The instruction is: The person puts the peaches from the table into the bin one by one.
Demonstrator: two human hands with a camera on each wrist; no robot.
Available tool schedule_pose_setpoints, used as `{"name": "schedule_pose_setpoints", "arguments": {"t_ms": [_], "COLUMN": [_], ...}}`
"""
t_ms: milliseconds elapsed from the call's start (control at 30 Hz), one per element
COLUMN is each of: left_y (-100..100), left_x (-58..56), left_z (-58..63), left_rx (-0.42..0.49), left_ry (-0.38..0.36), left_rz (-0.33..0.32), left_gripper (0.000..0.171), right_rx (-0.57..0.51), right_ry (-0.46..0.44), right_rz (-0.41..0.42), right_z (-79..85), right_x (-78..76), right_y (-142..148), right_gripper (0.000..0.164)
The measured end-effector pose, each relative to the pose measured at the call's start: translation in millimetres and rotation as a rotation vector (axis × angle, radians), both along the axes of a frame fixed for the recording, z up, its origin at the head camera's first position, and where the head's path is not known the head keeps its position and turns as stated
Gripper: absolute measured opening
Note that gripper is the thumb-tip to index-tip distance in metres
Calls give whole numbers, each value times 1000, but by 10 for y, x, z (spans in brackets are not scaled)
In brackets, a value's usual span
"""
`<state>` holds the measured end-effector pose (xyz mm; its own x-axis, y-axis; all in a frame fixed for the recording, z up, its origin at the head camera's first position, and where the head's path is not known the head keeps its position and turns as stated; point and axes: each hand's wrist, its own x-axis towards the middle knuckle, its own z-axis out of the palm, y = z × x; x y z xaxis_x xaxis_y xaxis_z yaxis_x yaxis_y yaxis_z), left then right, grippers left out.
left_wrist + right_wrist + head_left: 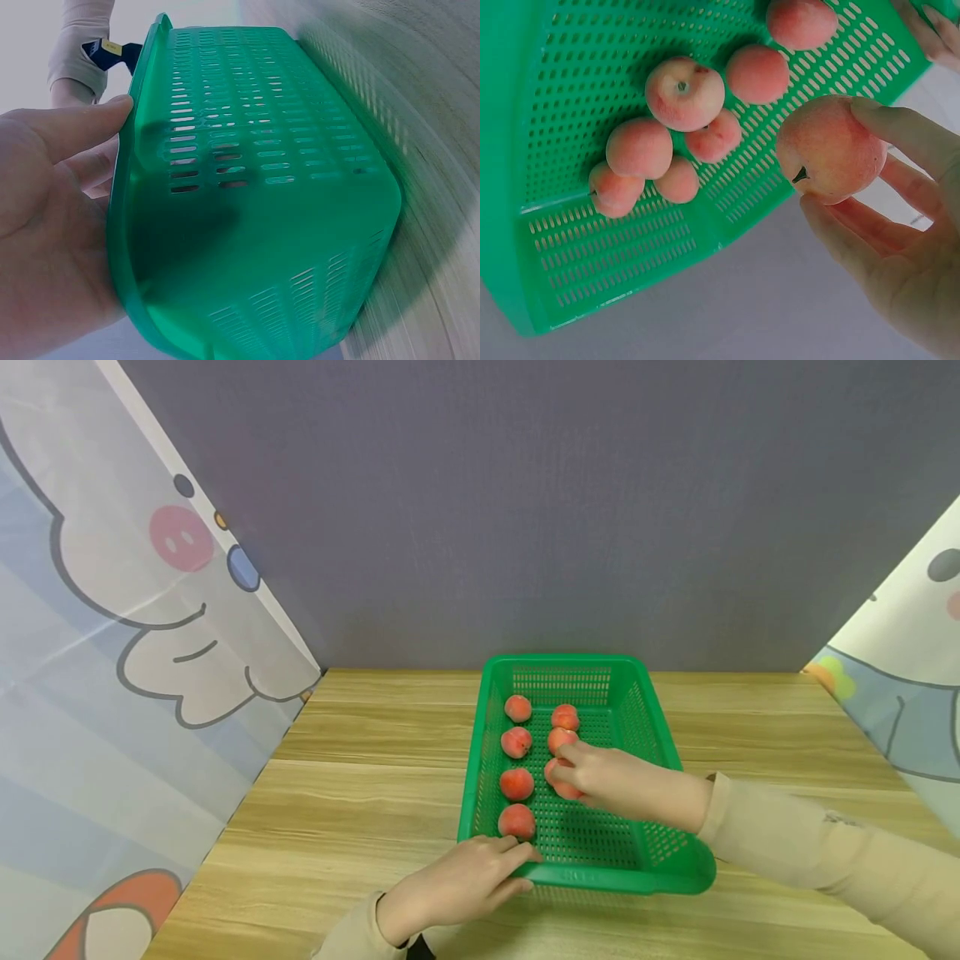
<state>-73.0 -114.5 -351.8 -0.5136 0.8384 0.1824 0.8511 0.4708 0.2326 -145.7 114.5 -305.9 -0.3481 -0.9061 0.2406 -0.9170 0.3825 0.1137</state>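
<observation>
My right hand (611,781) reaches over the near-right part of a green plastic basket (480,760). Between its thumb and fingers it holds a peach (829,150), whose dark stem hollow shows in the right wrist view. My left hand (468,877) grips the basket's near rim toward its left corner, thumb outside and fingers over the inner side. Along the basket's left side runs a column of peaches, the nearest peach (517,822) close to the left fingers. Beside it is a second column, led by the far peach (565,717); my right hand partly hides its near end.
The basket stands on a wood-grain table (352,793), its far end near a grey wall (480,510). Cartoon-printed sheets hang at both sides, one sheet (112,635) on the left. The basket's slotted walls rise around the peaches.
</observation>
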Motion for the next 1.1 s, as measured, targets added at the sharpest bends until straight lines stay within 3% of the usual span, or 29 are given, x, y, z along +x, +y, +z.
{"name": "schedule_pose_setpoints", "arguments": {"t_ms": [733,1100], "left_y": [4,5], "left_x": [-12,-10], "left_z": [-8,0], "left_rx": [9,-10], "left_ry": [-21,7], "left_rz": [-9,-3], "left_gripper": [22,22], "right_rx": [174,292], "right_ry": [-142,-204], "right_rz": [-33,-77], "right_z": [-202,-250], "right_x": [-4,9], "right_y": [-136,-238], "right_gripper": [25,18]}}
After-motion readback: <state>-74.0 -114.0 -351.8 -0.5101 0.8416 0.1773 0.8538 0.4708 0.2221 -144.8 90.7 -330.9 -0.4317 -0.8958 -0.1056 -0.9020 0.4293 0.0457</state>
